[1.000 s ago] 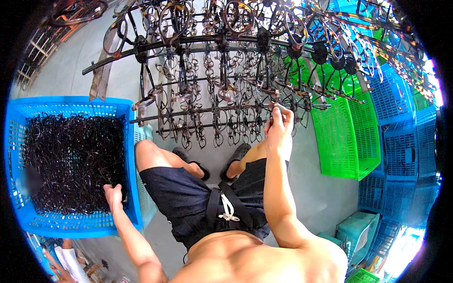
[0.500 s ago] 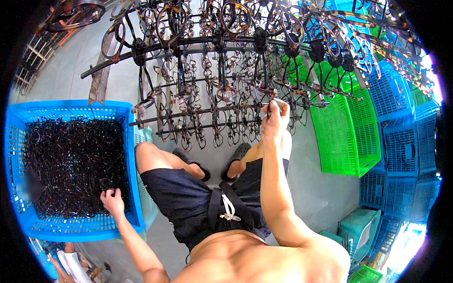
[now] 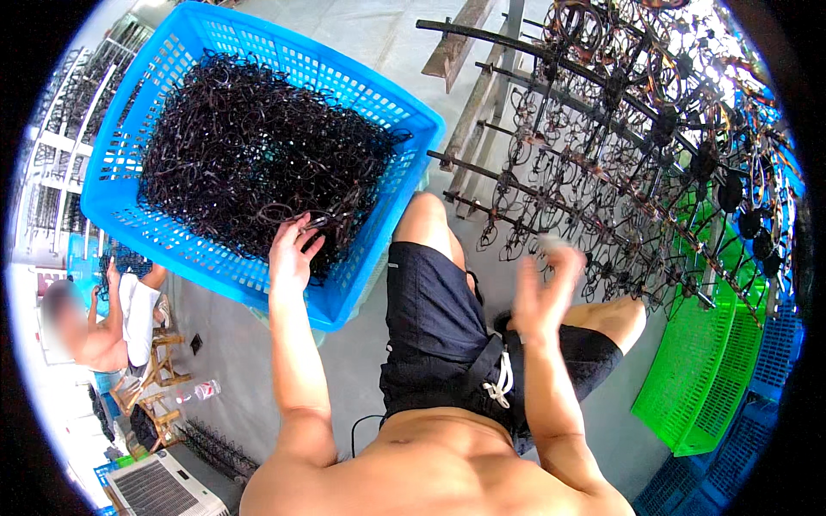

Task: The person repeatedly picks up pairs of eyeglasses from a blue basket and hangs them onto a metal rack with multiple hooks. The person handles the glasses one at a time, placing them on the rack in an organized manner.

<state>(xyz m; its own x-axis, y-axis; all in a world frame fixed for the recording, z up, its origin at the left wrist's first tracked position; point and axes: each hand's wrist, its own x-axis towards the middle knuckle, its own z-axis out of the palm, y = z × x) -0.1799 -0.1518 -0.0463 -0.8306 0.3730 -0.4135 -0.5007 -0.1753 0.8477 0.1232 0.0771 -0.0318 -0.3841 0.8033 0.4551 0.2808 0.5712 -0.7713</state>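
Observation:
A blue plastic crate (image 3: 376,89) at my left is heaped with dark eyeglass frames (image 3: 232,155). My left hand (image 3: 291,251) reaches over its near side, its fingertips closed on one eyeglass frame (image 3: 277,211) at the top of the heap. My right hand (image 3: 544,292) is raised above my lap, smeared by motion. Its thumb and fingers stand apart, and I see nothing held between them. A pale patch shows at one fingertip. Beyond the right hand, a rack hung with many eyeglass frames (image 3: 585,185) on dark rods stands apart from it.
A green crate (image 3: 697,378) stands at the right beside stacked blue crates (image 3: 744,430). Dark rods (image 3: 482,32) jut from the rack towards the blue crate. Another person (image 3: 103,318) sits at the far left, near wooden stools (image 3: 163,361) and a bottle (image 3: 200,392).
My view has swung left towards the blue crate. The right hand has come away from the rack's rods and back over my lap. The left hand now has an eyeglass frame at its fingertips.

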